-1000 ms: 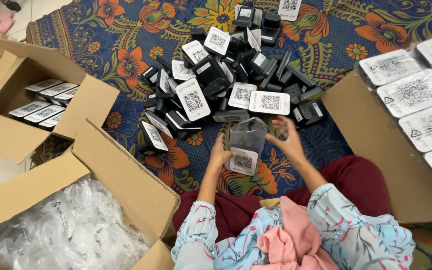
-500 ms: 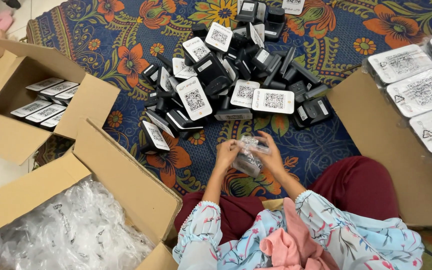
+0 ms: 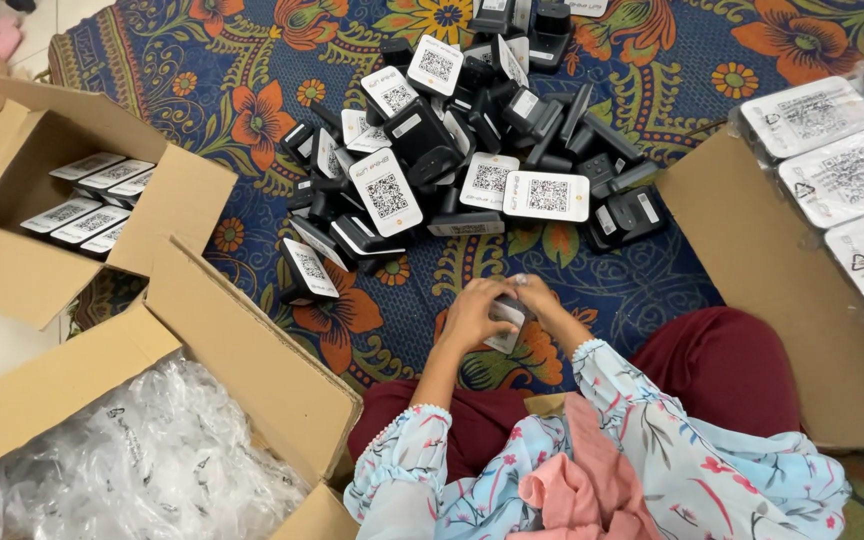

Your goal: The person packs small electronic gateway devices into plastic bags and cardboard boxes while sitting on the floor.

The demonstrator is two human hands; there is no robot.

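The left hand (image 3: 472,315) and the right hand (image 3: 544,300) meet just above the person's lap, both curled closed around one small black device with a white label face (image 3: 504,322). The fingers wrap it from either side, so the piece is held steady between the palms, low and close to the body where both hands can work on it; what the fingertips are doing is hidden.

Just ahead, on the blue floral patterned rug (image 3: 252,90) covering the floor, lies a loose heap of identical black devices with white square-code labels (image 3: 452,150), within easy reach. To the left, an open cardboard box of clear plastic bags (image 3: 122,460) sits beside the knee, and beyond it a second open cardboard box (image 3: 82,200) holds white-labelled pieces in neat rows. At the right, a cardboard flap carries wrapped white-labelled packs (image 3: 832,170).
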